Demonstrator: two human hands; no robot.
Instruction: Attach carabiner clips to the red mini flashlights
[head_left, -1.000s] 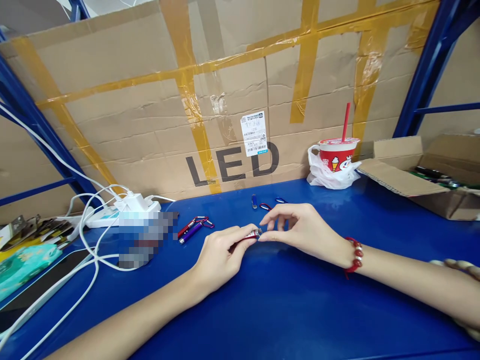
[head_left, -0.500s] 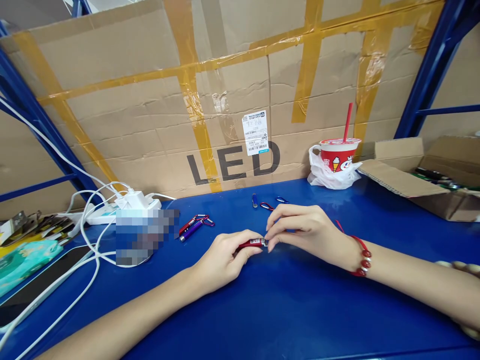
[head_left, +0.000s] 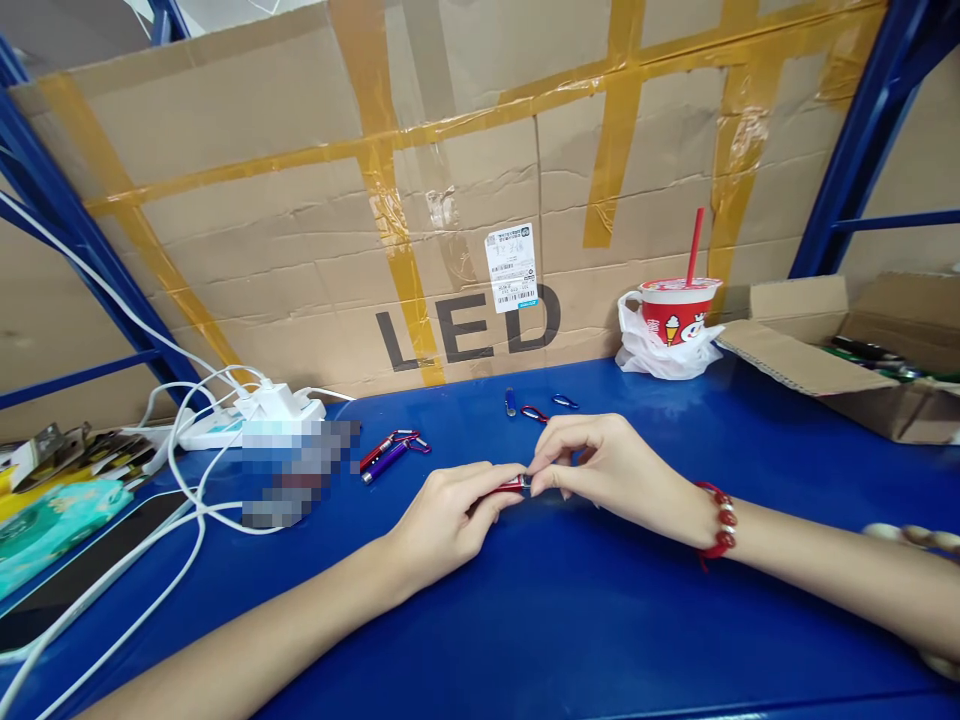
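Between the thumb and fingers of my left hand (head_left: pixel 454 510) is a small red flashlight (head_left: pixel 510 485), its end pointing right. My right hand (head_left: pixel 600 460) is closed in a pinch at that silver end; anything small between its fingertips is hidden. Behind the hands lie a short blue tube (head_left: pixel 510 402), a red carabiner clip (head_left: pixel 534 413) and a blue carabiner clip (head_left: pixel 565 401). To the left, a red flashlight (head_left: pixel 376 453) and a purple flashlight (head_left: pixel 384 462) lie side by side with clips attached.
A power strip (head_left: pixel 214 428) with white cables and a phone (head_left: pixel 82 565) are at the left. A red cup (head_left: pixel 675 315) in a plastic bag stands at the back right, beside an open cardboard box (head_left: pixel 862 400). A large cardboard sheet (head_left: pixel 300 250) rises behind.
My right hand has turned slightly, its thumb now pressed closer against the flashlight's end. The red flashlight is more covered by the fingers. The view has shifted slightly.
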